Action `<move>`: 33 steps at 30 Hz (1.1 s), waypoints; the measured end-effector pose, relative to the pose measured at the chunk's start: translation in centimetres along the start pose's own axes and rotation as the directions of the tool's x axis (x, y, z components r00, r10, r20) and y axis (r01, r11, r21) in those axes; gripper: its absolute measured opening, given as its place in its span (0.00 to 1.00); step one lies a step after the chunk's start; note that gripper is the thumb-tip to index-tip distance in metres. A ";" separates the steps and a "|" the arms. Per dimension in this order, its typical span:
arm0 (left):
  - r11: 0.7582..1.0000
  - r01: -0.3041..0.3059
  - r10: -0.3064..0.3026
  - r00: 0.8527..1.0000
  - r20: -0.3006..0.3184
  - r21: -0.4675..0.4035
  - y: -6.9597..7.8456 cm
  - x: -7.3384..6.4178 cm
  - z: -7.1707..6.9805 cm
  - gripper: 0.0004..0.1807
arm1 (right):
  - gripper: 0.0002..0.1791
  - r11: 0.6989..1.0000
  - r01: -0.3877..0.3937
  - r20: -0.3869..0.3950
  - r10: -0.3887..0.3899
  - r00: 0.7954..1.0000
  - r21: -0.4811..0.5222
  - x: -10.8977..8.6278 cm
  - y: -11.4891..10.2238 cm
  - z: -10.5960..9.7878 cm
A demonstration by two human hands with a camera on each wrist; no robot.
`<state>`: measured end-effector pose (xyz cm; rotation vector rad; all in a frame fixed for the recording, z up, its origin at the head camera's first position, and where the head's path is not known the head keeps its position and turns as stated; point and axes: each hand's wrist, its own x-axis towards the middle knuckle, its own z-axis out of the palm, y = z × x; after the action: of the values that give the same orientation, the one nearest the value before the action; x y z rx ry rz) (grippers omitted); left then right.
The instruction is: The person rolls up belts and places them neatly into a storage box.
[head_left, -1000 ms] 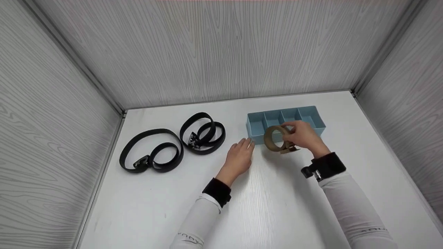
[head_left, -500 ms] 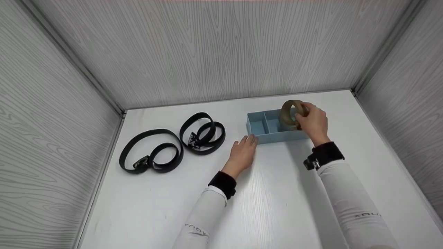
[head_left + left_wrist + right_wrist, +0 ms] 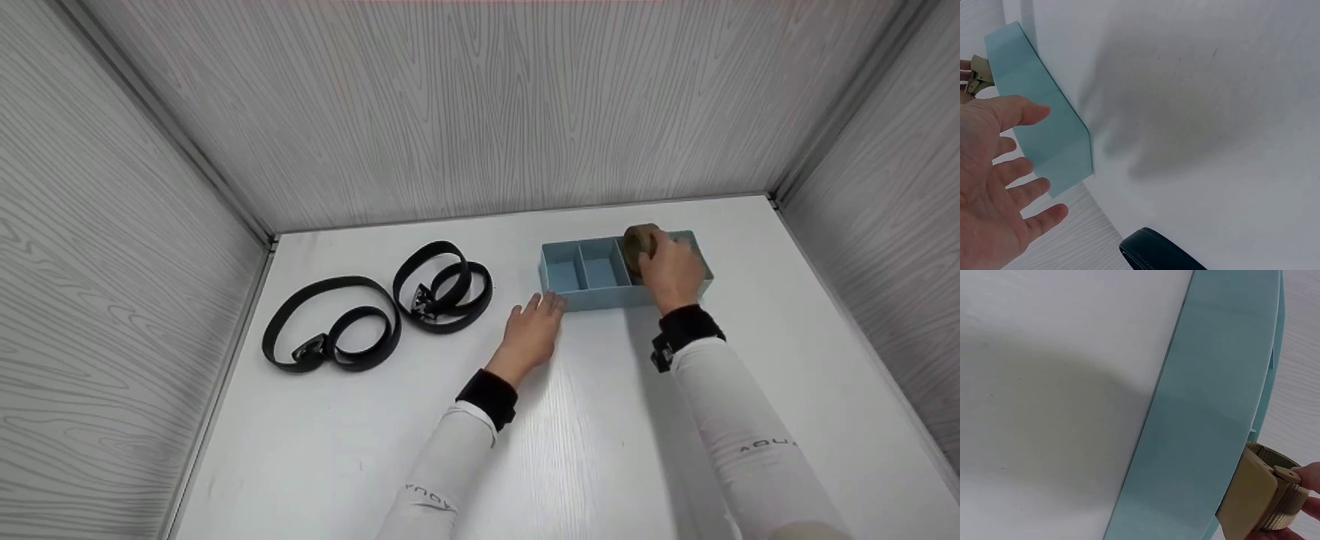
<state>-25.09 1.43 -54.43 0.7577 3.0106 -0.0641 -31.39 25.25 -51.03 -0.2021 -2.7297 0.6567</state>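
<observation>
Belt [image 3: 1289, 507] is looking light, springy; I'm pinching its coiled side, right fingers [image 3: 1311, 477] clamped. Left fingers [image 3: 1028, 192] are resting apart.

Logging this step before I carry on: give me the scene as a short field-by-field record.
Right hand: holds the tan belt
Tan belt's place: at the blue box, third compartment from left; depth unclear
Left hand: fingers extended at box's near left corner; contact unclear
Left black belt: coiled on the white table
Right black belt: coiled beside it
</observation>
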 end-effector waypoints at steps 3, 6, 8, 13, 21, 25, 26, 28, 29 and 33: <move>1.000 0.002 -0.002 1.000 0.005 0.004 0.2 0.1 0.1 0.31 | 0.22 0.999 -0.005 0.028 0.007 1.000 -0.053 -0.2 -0.1 0.3; 1.000 0.001 -0.001 1.000 0.020 0.002 0.5 0.2 0.1 0.31 | 0.20 0.996 -0.027 0.063 0.032 0.997 -0.080 -0.4 0.4 0.4; 1.000 -0.003 0.003 1.000 0.030 -0.004 0.6 0.2 0.1 0.32 | 0.19 0.995 -0.035 0.072 0.042 0.997 -0.090 -0.6 0.8 0.7; 1.000 -0.009 0.009 1.000 0.001 0.001 0.7 0.3 0.5 0.32 | 0.22 0.999 -0.001 0.067 0.003 0.998 -0.034 -0.6 1.9 1.2; 0.999 0.034 -0.034 0.999 0.017 0.032 1.0 0.5 0.0 0.32 | 0.29 0.995 0.093 0.161 -0.087 0.983 -0.029 -0.4 2.9 0.7; 0.999 0.044 -0.045 0.998 0.045 0.019 1.0 1.0 0.0 0.33 | 0.30 0.988 0.113 0.224 -0.088 0.971 -0.103 -0.3 3.1 0.3; 0.999 0.045 -0.046 0.998 0.047 0.017 1.0 1.1 -0.1 0.33 | 0.31 0.988 0.107 0.242 -0.078 0.967 -0.111 -0.3 3.1 0.3; 0.999 0.047 -0.047 0.997 0.059 0.014 1.0 1.2 -0.2 0.33 | 0.31 0.989 0.095 0.267 -0.062 0.962 -0.112 -0.2 3.1 0.2; 0.999 0.047 -0.047 0.997 0.062 0.012 1.0 1.2 -0.2 0.32 | 0.32 0.990 0.089 0.276 -0.056 0.960 -0.111 -0.2 3.0 0.1; 0.998 0.055 -0.054 0.996 0.068 -0.012 0.8 1.1 -0.1 0.33 | 0.34 0.991 0.072 0.291 -0.036 0.956 -0.114 -0.4 2.7 0.1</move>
<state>-25.69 2.63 -54.45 0.6586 2.9639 -0.0690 -30.87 27.49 -52.44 -0.0627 -3.0471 0.5386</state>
